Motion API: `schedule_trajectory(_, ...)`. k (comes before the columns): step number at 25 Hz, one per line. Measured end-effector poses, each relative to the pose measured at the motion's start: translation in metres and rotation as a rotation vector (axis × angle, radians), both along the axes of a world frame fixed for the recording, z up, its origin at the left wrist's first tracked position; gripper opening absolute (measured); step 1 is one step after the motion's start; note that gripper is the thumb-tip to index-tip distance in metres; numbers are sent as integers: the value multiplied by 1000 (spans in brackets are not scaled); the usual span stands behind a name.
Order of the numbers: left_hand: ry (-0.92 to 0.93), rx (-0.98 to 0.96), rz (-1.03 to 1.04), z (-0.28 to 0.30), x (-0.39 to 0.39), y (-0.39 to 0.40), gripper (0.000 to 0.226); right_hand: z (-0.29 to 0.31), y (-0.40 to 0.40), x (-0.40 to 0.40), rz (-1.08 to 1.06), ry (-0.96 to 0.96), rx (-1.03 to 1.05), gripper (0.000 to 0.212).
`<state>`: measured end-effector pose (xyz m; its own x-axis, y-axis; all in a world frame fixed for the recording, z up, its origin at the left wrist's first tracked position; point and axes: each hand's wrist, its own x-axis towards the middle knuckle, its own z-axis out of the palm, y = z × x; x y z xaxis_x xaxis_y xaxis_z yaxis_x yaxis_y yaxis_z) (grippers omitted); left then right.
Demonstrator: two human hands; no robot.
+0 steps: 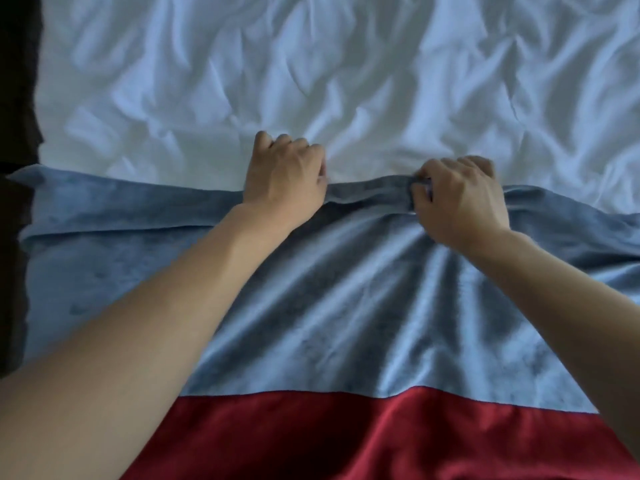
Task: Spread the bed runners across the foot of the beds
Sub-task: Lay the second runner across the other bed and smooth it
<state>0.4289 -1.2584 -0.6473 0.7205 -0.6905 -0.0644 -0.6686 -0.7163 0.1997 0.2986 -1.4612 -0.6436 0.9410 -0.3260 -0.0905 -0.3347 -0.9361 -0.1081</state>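
Observation:
A blue-grey velvety bed runner [329, 306] lies across a bed covered by a wrinkled white sheet [346, 81]. A dark red runner [346, 438] lies nearest me, its far edge under the blue one's near edge. My left hand [287, 178] grips the blue runner's far edge near the middle, fingers curled under. My right hand [460, 199] pinches the same edge a little to the right, bunching the cloth between the hands. Creases fan out from my right hand toward me.
The bed's left edge [34, 133] drops to a dark floor or frame. The blue runner's left end [27, 209] reaches that edge, with a fold line across it. The sheet stretches away beyond the hands.

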Motion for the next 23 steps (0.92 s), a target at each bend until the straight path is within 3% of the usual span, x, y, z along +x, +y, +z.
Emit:
schedule_trajectory(6,32,89,111,12,42,154,12,1,152,77,272,-20,149,19)
schedule_trajectory(12,-36,74,169,8,72,247,9,-1,262,123,293,-47,273,41)
schedule_trajectory(18,-109,9,180,-2,102,290,25,-9,314,156,258,-60,205,13)
schedule_trajectory(23,-92,47,171,-14,131,311,16,-12,348,184,245,-107,142,13)
